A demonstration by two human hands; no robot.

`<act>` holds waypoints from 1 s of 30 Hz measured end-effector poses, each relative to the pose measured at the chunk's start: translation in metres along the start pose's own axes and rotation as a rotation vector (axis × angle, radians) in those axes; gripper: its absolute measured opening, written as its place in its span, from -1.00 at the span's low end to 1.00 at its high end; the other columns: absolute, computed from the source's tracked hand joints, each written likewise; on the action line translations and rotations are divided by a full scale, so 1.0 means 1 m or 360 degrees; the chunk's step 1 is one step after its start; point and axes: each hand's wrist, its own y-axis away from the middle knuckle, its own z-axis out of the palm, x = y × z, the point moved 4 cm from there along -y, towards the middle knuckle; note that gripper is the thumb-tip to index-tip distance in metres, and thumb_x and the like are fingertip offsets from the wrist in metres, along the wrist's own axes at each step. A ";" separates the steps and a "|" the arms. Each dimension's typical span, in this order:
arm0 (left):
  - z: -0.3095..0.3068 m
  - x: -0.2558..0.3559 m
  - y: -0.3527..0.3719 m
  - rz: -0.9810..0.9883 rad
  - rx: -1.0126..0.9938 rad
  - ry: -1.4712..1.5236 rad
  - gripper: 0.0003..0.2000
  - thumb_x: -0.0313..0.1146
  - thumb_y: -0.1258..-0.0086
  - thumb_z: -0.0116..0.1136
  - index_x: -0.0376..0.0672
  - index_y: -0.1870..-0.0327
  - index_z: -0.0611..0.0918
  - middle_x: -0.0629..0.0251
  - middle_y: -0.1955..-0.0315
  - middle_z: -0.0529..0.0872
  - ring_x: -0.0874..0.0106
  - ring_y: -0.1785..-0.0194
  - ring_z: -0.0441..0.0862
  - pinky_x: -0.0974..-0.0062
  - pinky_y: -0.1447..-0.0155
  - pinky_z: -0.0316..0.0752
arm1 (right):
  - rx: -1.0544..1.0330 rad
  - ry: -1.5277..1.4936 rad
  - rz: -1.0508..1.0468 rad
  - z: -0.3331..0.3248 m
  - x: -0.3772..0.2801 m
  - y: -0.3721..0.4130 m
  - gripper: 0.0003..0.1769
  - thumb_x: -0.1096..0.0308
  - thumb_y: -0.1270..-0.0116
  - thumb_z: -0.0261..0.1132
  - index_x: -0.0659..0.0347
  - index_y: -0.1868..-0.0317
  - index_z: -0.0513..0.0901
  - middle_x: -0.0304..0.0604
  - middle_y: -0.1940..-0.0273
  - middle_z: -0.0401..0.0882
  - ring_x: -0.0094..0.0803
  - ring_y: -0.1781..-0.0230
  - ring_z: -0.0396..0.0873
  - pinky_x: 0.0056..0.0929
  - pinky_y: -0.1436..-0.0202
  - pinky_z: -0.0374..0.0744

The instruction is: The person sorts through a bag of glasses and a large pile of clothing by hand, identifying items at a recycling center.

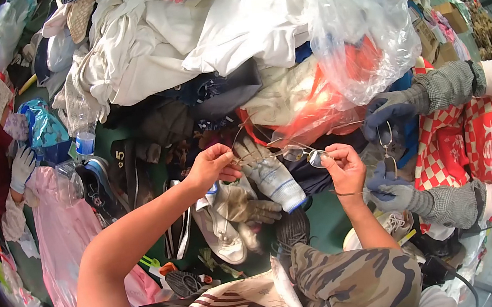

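Note:
My left hand [216, 163] is closed, its fingertips pinched on a thin wire part that seems to belong to a pair of eyeglasses [293, 153]. With thumb and fingers, my right hand [345, 168] grips the glasses near one lens. The thin frame is held up in the air between both hands. Below it lie a white and grey work glove [275, 177], a brown-stained glove [247, 208] and a white shoe [219, 234]. Across from my right hand, a co-worker's grey-gloved hands [387, 113] hold another pair of glasses [388, 150].
White cloth [241, 20] and clear plastic wrap [359, 20] are heaped at the back. Pink plastic [67, 233] and a bottle [85, 143] lie left. Another person's white-gloved hand [22, 167] is at far left. Camouflage cloth [353, 282] is close in front.

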 end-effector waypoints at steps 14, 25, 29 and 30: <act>0.012 0.003 0.023 0.0276 -0.0028 -0.0105 -0.92 -0.39 -0.43 -0.01 -0.16 0.18 0.48 0.35 0.35 0.60 0.39 0.32 0.68 0.51 0.25 0.59 | -0.0012 0.0298 -0.0272 -0.001 -0.012 0.007 -0.88 0.61 -0.18 0.28 0.29 0.30 0.51 -0.17 0.11 0.49 -0.63 0.32 0.53 -0.68 0.23 0.52; 0.072 0.047 0.052 0.1196 0.0183 -0.0975 -0.92 -0.54 -0.37 0.00 -0.31 0.19 0.51 0.24 0.41 0.55 0.51 0.35 0.64 0.59 0.26 0.54 | 0.0321 -0.0365 -0.0020 -0.024 0.017 0.017 -0.86 0.55 -0.19 0.32 0.27 0.29 0.50 -0.11 0.11 0.52 -0.55 0.26 0.53 -0.57 0.11 0.54; 0.076 0.048 0.053 0.1191 0.0194 -0.1049 -0.93 -0.55 -0.36 0.01 -0.31 0.20 0.51 0.23 0.41 0.57 0.49 0.34 0.66 0.60 0.26 0.54 | 0.0345 -0.0399 -0.0028 -0.027 0.019 0.017 -0.85 0.54 -0.18 0.32 0.26 0.31 0.49 -0.09 0.11 0.53 -0.54 0.27 0.53 -0.57 0.12 0.54; 0.078 0.049 0.054 0.1197 0.0187 -0.1049 -0.93 -0.55 -0.36 0.01 -0.31 0.20 0.51 0.23 0.41 0.57 0.49 0.34 0.66 0.60 0.26 0.54 | 0.0336 -0.0427 -0.0034 -0.028 0.020 0.016 -0.85 0.54 -0.18 0.32 0.26 0.31 0.49 -0.09 0.11 0.53 -0.54 0.28 0.53 -0.58 0.12 0.53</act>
